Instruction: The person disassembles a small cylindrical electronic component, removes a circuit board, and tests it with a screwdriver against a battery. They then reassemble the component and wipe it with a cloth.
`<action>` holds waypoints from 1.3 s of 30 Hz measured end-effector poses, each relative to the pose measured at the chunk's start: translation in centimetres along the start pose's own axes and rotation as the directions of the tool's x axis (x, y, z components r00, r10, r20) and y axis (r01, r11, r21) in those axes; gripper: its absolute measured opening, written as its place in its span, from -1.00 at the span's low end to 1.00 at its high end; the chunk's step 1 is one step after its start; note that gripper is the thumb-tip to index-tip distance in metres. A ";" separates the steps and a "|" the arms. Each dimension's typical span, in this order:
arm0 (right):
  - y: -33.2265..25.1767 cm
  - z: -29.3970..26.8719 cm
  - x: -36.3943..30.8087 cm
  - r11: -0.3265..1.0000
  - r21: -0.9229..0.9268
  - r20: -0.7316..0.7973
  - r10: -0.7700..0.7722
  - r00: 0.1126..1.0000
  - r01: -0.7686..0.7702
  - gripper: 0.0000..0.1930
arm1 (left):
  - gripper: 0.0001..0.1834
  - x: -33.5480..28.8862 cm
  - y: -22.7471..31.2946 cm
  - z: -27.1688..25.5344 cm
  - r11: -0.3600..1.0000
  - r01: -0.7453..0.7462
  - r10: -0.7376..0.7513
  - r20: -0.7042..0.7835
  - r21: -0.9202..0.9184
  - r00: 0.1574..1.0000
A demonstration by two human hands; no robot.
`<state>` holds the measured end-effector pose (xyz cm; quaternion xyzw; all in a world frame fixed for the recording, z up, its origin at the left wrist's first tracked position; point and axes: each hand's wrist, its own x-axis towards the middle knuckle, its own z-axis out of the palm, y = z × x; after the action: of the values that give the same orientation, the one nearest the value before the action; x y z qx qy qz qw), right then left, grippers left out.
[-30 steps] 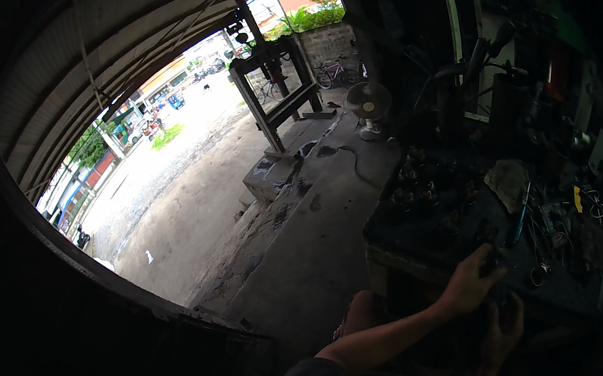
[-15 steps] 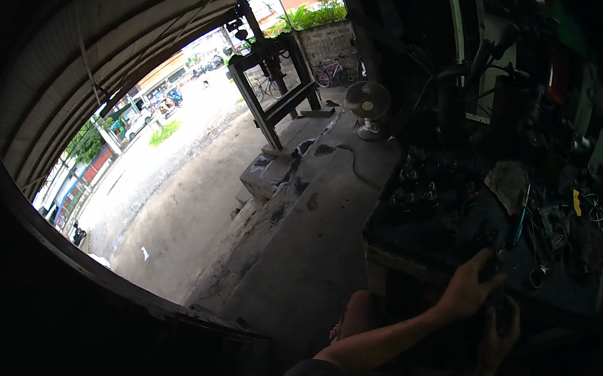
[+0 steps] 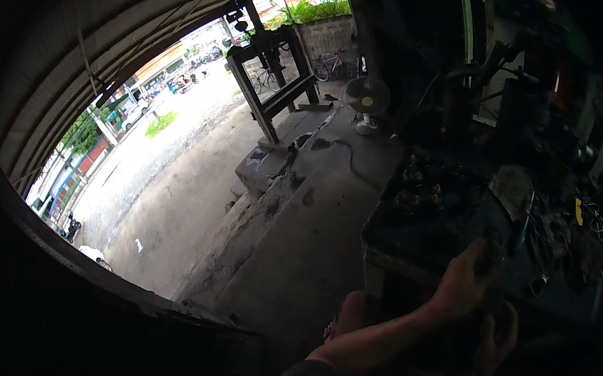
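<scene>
My left hand (image 3: 467, 279) is over the front edge of a dark workbench (image 3: 396, 241), its fingers curled round something too dark to make out. Just below it is my right hand (image 3: 500, 335), palm side up, thumb and fingers bent about the lower part of the same dark thing. Beyond my hands a grey-brown rag or flat piece (image 3: 511, 191) lies on the bench, and a thin blue-handled tool (image 3: 526, 228) rests beside it. Small metal parts (image 3: 417, 197) sit in a cluster near the bench's far left side.
Cables and tools, with a yellow piece (image 3: 579, 212) among them, crowd the bench's right side. A standing fan (image 3: 365, 100) is on the concrete floor past the bench. Farther off stands a heavy metal press frame (image 3: 261, 114). My bent knee (image 3: 355, 310) is beside the bench.
My left hand has shifted slightly up and turned over the dark thing. The right hand stays nearly where it was. The whole view has swung a little.
</scene>
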<state>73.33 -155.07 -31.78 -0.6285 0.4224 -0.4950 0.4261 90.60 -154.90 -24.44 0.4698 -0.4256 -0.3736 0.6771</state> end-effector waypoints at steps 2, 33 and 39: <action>-0.8 0.5 0.5 0.998 0.056 0.012 -0.013 1.000 0.012 -0.65 | -0.74 1.7 1.7 -1.5 0.985 -0.014 0.008 -0.035 -0.170 0.999; -31.1 24.4 -15.7 0.912 -0.403 0.741 0.278 0.611 0.073 -0.76 | -0.80 -32.1 13.3 -48.2 0.919 0.363 -0.250 -0.940 -0.155 0.231; -26.3 28.2 -15.2 0.893 -0.444 0.705 0.295 0.645 0.078 -0.73 | -0.81 -36.2 14.3 -50.3 0.890 0.407 -0.283 -0.949 -0.205 0.141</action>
<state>101.60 -129.92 -14.79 -0.8279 0.3431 -0.0525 0.4406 125.84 -102.11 -28.84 0.7152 0.1835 -0.1266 0.6625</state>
